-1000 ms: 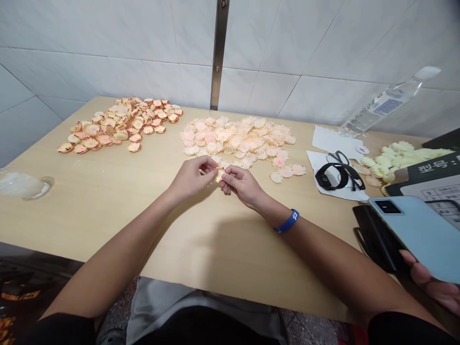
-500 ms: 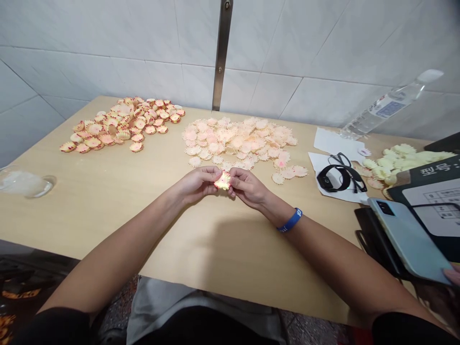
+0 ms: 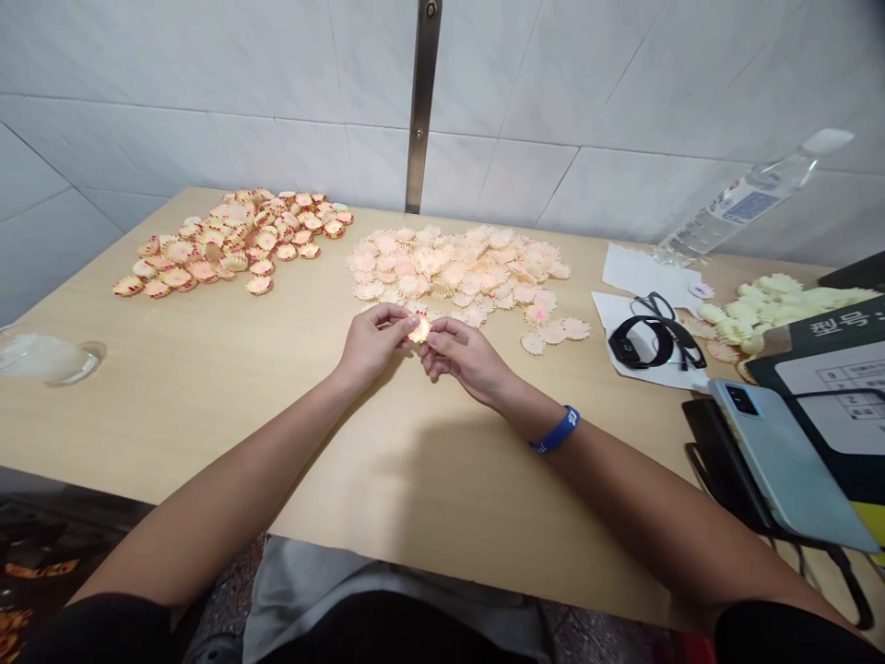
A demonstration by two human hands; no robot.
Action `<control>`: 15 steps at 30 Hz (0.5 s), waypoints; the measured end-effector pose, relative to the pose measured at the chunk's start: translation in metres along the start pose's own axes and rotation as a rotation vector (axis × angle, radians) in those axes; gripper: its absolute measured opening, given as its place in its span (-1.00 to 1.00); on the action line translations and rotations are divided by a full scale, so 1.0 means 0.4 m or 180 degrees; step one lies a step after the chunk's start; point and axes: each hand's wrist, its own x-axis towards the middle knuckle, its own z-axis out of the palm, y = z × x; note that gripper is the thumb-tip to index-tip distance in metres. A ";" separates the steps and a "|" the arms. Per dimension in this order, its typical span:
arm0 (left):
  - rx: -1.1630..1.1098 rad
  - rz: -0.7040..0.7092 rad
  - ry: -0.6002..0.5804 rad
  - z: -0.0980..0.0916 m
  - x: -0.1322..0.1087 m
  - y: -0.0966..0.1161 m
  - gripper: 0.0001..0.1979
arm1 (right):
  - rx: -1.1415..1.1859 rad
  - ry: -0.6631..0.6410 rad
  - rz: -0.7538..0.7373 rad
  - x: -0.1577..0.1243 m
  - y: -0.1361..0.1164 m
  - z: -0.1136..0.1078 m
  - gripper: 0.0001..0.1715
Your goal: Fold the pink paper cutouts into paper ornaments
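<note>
Both my hands meet above the middle of the wooden table (image 3: 207,387). My left hand (image 3: 370,343) and my right hand (image 3: 462,355) pinch one small pink-and-yellow paper flower (image 3: 418,329) between their fingertips. Just beyond them lies a spread of pale pink paper flowers (image 3: 463,267). Further left sits a pile of darker, red-edged paper flowers (image 3: 231,242). A blue wristband (image 3: 557,430) is on my right wrist.
Pale yellow flowers (image 3: 774,304) lie at the far right. A black smartwatch and glasses (image 3: 646,339) rest on white paper. A light blue phone (image 3: 788,466) lies on dark items at the right edge. A plastic bottle (image 3: 747,198) leans at the wall. A clear bag (image 3: 41,355) lies left.
My hands drew the flower slightly toward me, then moved back near the pink pile. The other person's hand that held the blue phone at the right has gone from view.
</note>
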 end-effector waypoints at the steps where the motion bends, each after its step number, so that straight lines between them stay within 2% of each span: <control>1: 0.0251 0.0146 0.0029 0.002 -0.003 0.005 -0.76 | -0.0079 0.0053 -0.0033 0.000 0.003 0.003 -0.57; 6: 0.1538 0.0787 -0.0212 -0.003 -0.019 0.029 -0.89 | -0.0326 0.0455 -0.0162 0.004 0.017 0.012 -0.51; 9: 0.2104 0.1071 -0.0264 -0.013 -0.020 0.042 -0.86 | -0.0403 0.0660 -0.0170 0.006 0.021 0.011 -0.50; 12: 0.1727 0.0770 -0.0298 -0.017 -0.014 0.045 -0.76 | -0.0202 0.0716 -0.0115 0.006 0.019 0.007 -0.50; 15: 0.0514 -0.0082 -0.0568 -0.016 -0.008 0.036 -0.69 | -0.0019 0.0532 -0.0163 0.003 0.009 0.003 -0.50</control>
